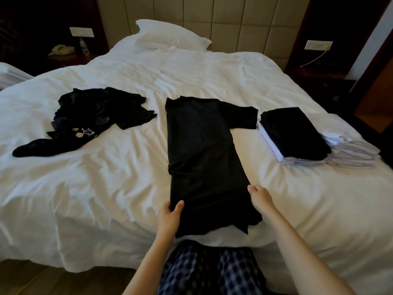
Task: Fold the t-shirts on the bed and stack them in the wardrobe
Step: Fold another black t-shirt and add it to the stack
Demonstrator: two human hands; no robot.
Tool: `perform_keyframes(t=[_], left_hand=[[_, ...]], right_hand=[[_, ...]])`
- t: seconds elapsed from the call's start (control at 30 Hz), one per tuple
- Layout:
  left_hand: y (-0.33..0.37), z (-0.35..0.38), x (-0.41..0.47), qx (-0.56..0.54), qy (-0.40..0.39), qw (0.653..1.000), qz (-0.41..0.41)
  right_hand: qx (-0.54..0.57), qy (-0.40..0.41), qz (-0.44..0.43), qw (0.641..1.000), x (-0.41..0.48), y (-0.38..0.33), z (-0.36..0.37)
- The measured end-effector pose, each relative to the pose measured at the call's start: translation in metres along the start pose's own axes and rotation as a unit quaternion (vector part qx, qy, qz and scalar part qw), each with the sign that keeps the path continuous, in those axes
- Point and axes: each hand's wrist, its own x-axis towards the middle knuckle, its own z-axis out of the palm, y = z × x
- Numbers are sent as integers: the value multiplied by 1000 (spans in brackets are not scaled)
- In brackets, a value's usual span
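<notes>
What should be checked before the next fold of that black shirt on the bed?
1. Left hand grips the hem of the black short-sleeved t-shirt: ok.
2. Right hand grips the opposite edge: cannot tell.
3. Sleeves folded in: not ok, one sleeve sticks out sideways.
4. T-shirt lies flat on the white bed: ok.
5. Crumpled pile of dark clothes lies apart from it: ok.

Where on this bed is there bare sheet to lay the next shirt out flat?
Widest: the bare sheet between the pillow and the clothes. Also free: the near-left patch, bordered by the unfolded heap and the black t-shirt, and the near-right patch in front of the folded stack. Crowded: the shirt's sleeve almost meets that stack.
</notes>
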Motion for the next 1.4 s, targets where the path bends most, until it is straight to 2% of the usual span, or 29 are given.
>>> perform_keyframes(t=[0.1, 0.17, 0.23, 0.33, 0.4, 0.47, 0.53, 0.67, 0.73, 0.8, 0.93, 1.0, 1.13, 1.2, 1.27, 1.33, 1.4], left_hand=[[-4, -2, -6, -20, -14, 1000, -3], [-4, -5, -4, 12, -12, 1000, 13], [-7, -8, -5, 70, 15, 997, 42], [-12, -11, -18, 191, 82, 967, 148], [-17, -4, -26, 254, 63, 926, 273], [-23, 9, -31, 342, 22, 864, 368], [-28, 23, -32, 423, 16, 813, 400], [-20, 44, -32, 433, 61, 786, 436], [-6, 50, -31, 382, 86, 793, 467], [1, 50, -22, 327, 108, 818, 460], [-6, 29, -10, 271, 131, 886, 352], [-10, 19, -12, 250, 126, 909, 308], [-14, 7, -17, 210, 149, 875, 410], [-24, 2, -16, 221, 91, 888, 393], [-37, -3, -18, 259, -9, 900, 350], [-39, -9, -22, 300, -90, 883, 349], [-31, -13, -26, 309, -153, 877, 335]], right_hand=[[-21, 73, -40, 996, -5, -5, 4], [-40, 136, -74, 987, -8, -9, 3], [17, 151, -100, 983, -13, -15, 2], [82, 123, -76, 986, -12, -19, 4], [72, 69, -52, 994, -8, -20, 4], [104, -44, 22, 993, -6, -22, 5], [129, -136, 66, 980, -9, -24, 5], [154, -148, 60, 975, -13, -34, 1], [171, -161, 50, 971, -21, -46, -8], [195, -167, 28, 966, -29, -56, -17], [256, -178, 10, 950, -39, -56, -28], [265, -162, 10, 950, -40, -50, -29], [223, -73, -5, 972, -31, -31, -18], [141, -36, 30, 989, -27, -17, -10], [91, -13, 85, 992, -24, -1, -4], [76, 18, 92, 993, -26, 4, -1], [25, 66, 63, 996, -27, 2, 1]])
